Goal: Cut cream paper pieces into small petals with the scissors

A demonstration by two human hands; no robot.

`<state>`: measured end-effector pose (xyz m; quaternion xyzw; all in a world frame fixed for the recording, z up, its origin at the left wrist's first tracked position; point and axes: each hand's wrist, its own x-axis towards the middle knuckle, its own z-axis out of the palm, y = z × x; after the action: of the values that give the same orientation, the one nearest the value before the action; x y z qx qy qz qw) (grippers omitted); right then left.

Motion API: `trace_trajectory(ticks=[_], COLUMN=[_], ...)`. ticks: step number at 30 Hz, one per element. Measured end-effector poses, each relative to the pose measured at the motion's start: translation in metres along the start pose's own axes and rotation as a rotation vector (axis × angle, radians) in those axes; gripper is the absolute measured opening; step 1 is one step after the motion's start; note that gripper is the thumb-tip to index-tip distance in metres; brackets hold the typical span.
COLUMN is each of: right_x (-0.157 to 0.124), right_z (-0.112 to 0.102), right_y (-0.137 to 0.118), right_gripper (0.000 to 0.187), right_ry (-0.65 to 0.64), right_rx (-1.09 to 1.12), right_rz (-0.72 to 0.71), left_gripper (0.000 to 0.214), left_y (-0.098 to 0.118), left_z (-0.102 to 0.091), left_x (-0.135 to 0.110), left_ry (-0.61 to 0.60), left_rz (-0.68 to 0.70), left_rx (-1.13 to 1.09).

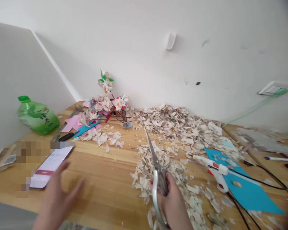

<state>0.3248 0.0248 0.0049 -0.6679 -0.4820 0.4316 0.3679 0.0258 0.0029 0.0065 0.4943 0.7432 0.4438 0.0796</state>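
Far left on the wooden table (pixel 103 166), a green bottle (pixel 37 116) lies on its side against the wall, and just in front of it a phone (pixel 50 166) sits face up, screen lit. The left hand (pixel 59 195) hovers right beside the phone's near corner, fingers spread wide and flat, holding nothing, and it is clearly the nearer hand to the phone. Further back, a cluster of paper flowers (pixel 108 103) stands over pink and blue offcuts. Moving right, the right hand (pixel 170 199) is closed around the handles of the scissors (pixel 156 163), blades together, their long axis running away from the person and leaning slightly left, tip over the heap of pale paper scraps (pixel 172 127). To the right of that, well apart from both hands, a white glue gun (pixel 214 171) rests on a blue paper sheet (pixel 244 188), its black cord trailing off
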Motion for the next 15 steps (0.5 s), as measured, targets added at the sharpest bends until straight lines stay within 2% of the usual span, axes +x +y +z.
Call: trace_trajectory(ticks=[2, 3, 6, 9, 15], right_x=[0.001, 0.002, 0.001, -0.001, -0.002], right_z=[0.004, 0.006, 0.006, 0.000, -0.007], right_y=[0.000, -0.002, -0.009, -0.018, -0.030], right_gripper=[0.042, 0.042, 0.040, 0.033, 0.030], right_ry=[-0.018, -0.030, -0.055, -0.062, -0.041], right_rx=[0.041, 0.057, 0.084, 0.115, 0.179], right_rz=[-0.006, -0.006, -0.017, -0.024, -0.010], left_gripper=[0.054, 0.050, 0.044, 0.041, 0.039], left_y=[0.043, 0.061, 0.102, 0.121, 0.129], left_z=[0.025, 0.037, 0.062, 0.076, 0.086], left_x=[-0.017, -0.025, -0.042, -0.049, -0.054], left_ry=[-0.176, -0.305, -0.561, -0.686, -0.802], left_rz=[-0.024, -0.062, -0.149, -0.228, -0.433], left_rx=[-0.269, -0.399, -0.649, -0.777, -0.903])
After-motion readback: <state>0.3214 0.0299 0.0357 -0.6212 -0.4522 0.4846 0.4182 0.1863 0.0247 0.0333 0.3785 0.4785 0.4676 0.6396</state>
